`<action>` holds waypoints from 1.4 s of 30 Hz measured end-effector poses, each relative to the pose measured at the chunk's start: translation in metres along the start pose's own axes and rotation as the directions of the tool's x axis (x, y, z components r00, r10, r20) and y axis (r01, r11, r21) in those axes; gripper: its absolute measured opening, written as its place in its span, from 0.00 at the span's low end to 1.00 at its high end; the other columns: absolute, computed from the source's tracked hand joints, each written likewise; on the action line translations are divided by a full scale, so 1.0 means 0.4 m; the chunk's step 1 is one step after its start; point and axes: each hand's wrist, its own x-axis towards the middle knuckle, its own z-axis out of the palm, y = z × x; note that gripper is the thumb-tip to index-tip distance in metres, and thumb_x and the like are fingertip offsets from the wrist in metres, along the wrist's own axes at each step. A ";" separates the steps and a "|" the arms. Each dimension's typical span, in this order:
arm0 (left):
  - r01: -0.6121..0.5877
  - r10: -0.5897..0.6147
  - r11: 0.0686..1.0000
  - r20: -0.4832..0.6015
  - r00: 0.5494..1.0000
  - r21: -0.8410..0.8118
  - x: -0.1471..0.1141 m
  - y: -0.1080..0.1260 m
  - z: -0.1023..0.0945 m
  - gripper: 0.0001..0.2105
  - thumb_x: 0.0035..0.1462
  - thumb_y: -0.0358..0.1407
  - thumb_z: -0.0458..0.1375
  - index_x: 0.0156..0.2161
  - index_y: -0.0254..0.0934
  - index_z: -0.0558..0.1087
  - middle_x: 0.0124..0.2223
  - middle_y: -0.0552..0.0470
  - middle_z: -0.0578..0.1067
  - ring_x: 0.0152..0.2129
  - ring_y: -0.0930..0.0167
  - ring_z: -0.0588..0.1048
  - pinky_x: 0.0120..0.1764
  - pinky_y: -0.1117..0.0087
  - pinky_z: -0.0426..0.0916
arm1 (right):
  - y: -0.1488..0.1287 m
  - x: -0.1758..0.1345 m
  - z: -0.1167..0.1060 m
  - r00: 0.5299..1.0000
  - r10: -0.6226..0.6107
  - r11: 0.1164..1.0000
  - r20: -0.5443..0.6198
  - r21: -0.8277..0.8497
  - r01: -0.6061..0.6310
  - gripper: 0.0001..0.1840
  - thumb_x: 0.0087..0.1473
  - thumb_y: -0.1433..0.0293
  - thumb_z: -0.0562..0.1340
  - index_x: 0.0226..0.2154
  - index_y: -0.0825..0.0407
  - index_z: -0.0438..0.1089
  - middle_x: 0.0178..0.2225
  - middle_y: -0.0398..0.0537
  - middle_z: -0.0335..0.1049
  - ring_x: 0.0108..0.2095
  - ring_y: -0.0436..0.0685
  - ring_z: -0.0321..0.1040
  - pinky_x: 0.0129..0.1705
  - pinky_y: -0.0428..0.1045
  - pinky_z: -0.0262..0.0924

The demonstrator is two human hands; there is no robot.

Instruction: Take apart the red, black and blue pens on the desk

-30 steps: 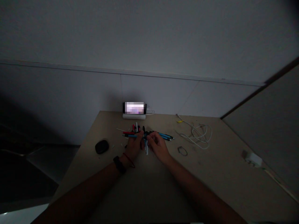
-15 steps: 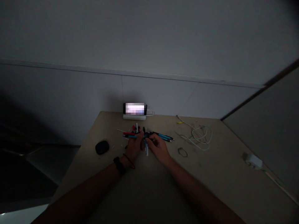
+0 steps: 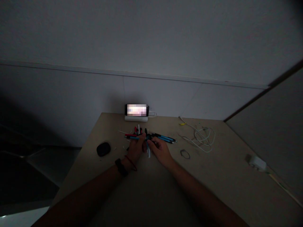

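Note:
In the dim head view, my left hand (image 3: 136,148) is closed on a blue pen (image 3: 133,137), whose tip points left. My right hand (image 3: 162,150) meets it at the middle, thumb and fingers pinched around something small and dark that I cannot make out. A white and blue pen-like piece (image 3: 149,152) shows between the two hands, pointing toward me. Several blue and black pens (image 3: 167,138) lie just beyond my right hand. Behind my left hand are red, white and black pen pieces (image 3: 138,128), partly hidden.
A phone (image 3: 136,110) with a lit, blurred screen leans on a white block (image 3: 136,119) by the wall. A black rounded case (image 3: 103,149) lies at left. To the right are a tangled white cable (image 3: 201,138), a small loop (image 3: 185,154) and a white plug (image 3: 258,163).
The phone's screen picture differs slightly. Both hands stay in nearly the same place, with only tiny finger movement.

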 end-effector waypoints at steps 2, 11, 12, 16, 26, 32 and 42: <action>0.004 -0.004 1.000 -0.003 1.000 0.001 -0.001 0.001 0.000 0.29 0.59 0.57 0.53 0.16 0.38 0.62 0.14 0.56 0.62 0.14 0.75 0.63 0.22 0.72 0.58 | 0.000 0.000 0.000 1.000 -0.011 1.000 0.013 0.000 0.011 0.24 0.56 0.48 0.60 0.22 0.49 0.63 0.18 0.38 0.59 0.20 0.50 0.55 0.23 0.46 0.49; 0.035 -0.035 0.999 0.002 0.999 -0.010 0.001 0.000 -0.001 0.28 0.59 0.58 0.53 0.17 0.38 0.62 0.15 0.56 0.63 0.14 0.75 0.63 0.22 0.72 0.58 | 0.003 0.000 0.000 1.000 -0.010 1.000 0.006 0.001 0.010 0.24 0.57 0.48 0.60 0.22 0.49 0.64 0.19 0.40 0.63 0.20 0.51 0.59 0.24 0.46 0.53; 0.031 -0.030 1.000 0.007 1.000 -0.003 0.001 0.002 -0.001 0.28 0.59 0.58 0.53 0.17 0.38 0.62 0.15 0.56 0.63 0.14 0.75 0.63 0.22 0.72 0.59 | 0.002 0.000 0.001 1.000 -0.009 1.000 0.010 0.006 0.009 0.24 0.57 0.48 0.60 0.22 0.49 0.64 0.19 0.40 0.63 0.21 0.51 0.59 0.24 0.47 0.53; 0.025 -0.025 1.000 0.009 1.000 -0.002 -0.001 0.009 -0.001 0.29 0.59 0.58 0.53 0.17 0.38 0.63 0.14 0.56 0.63 0.14 0.75 0.64 0.23 0.72 0.59 | -0.003 0.000 0.002 0.999 -0.027 0.999 0.040 0.043 0.025 0.23 0.58 0.49 0.60 0.23 0.49 0.65 0.19 0.40 0.63 0.21 0.52 0.61 0.24 0.47 0.55; 0.006 -0.006 1.000 0.016 1.000 -0.008 0.000 0.002 -0.001 0.29 0.58 0.58 0.54 0.16 0.38 0.62 0.14 0.56 0.62 0.14 0.75 0.64 0.22 0.72 0.59 | -0.004 -0.001 0.002 0.999 -0.017 0.998 0.052 0.054 0.015 0.25 0.58 0.47 0.59 0.23 0.50 0.66 0.19 0.40 0.64 0.19 0.51 0.59 0.22 0.47 0.54; 0.019 -0.019 0.999 0.017 1.000 -0.040 0.003 -0.005 0.001 0.28 0.59 0.58 0.53 0.17 0.38 0.63 0.14 0.56 0.63 0.13 0.75 0.63 0.21 0.72 0.58 | 0.010 0.006 -0.001 0.999 0.050 0.991 0.003 0.125 -0.050 0.27 0.56 0.44 0.59 0.23 0.49 0.63 0.16 0.38 0.61 0.16 0.49 0.56 0.19 0.46 0.50; 0.059 -0.062 0.992 -0.020 0.998 -0.111 0.009 -0.012 0.000 0.25 0.57 0.56 0.56 0.21 0.37 0.64 0.16 0.58 0.64 0.12 0.77 0.63 0.19 0.75 0.57 | 0.017 0.021 -0.010 0.982 0.109 0.920 -0.152 0.389 -0.042 0.20 0.48 0.52 0.69 0.31 0.49 0.66 0.16 0.35 0.64 0.13 0.47 0.56 0.15 0.43 0.48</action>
